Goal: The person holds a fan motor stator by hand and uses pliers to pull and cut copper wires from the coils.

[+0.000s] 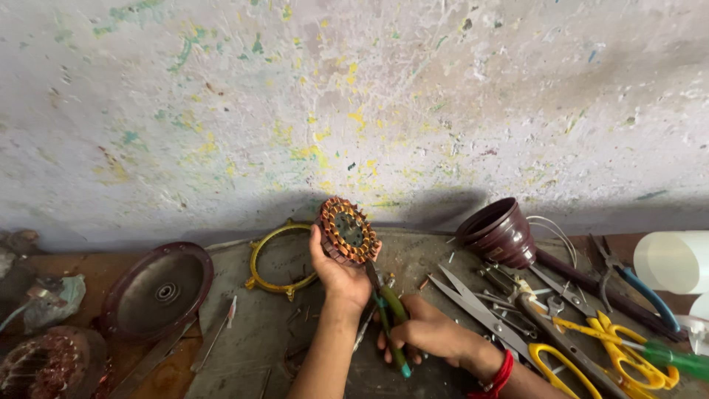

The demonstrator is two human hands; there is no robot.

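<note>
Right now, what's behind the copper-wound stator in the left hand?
Behind the stator lies a yellow ring, partly covered by the left hand, with the paint-flecked wall beyond.

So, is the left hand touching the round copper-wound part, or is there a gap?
Touching. The head view shows the left hand gripping the copper-wound stator from below, fingers and thumb wrapped on its rim, no gap.

Left hand (pixel 336 273) grips a round copper-wound stator (pixel 347 231), held upright off the bench, yellow ring (pixel 260 255) just behind and left of it, dark round cover (pixel 159 290) further left. Right hand (pixel 421 330) closed on green-handled pliers (pixel 391 321), nose up against the stator's lower edge, right beside the left wrist. Right of the right hand: grey scissors (pixel 473 303), yellow-handled snips (pixel 591 347), dark funnel-shaped cup (pixel 502 230) beyond.
</note>
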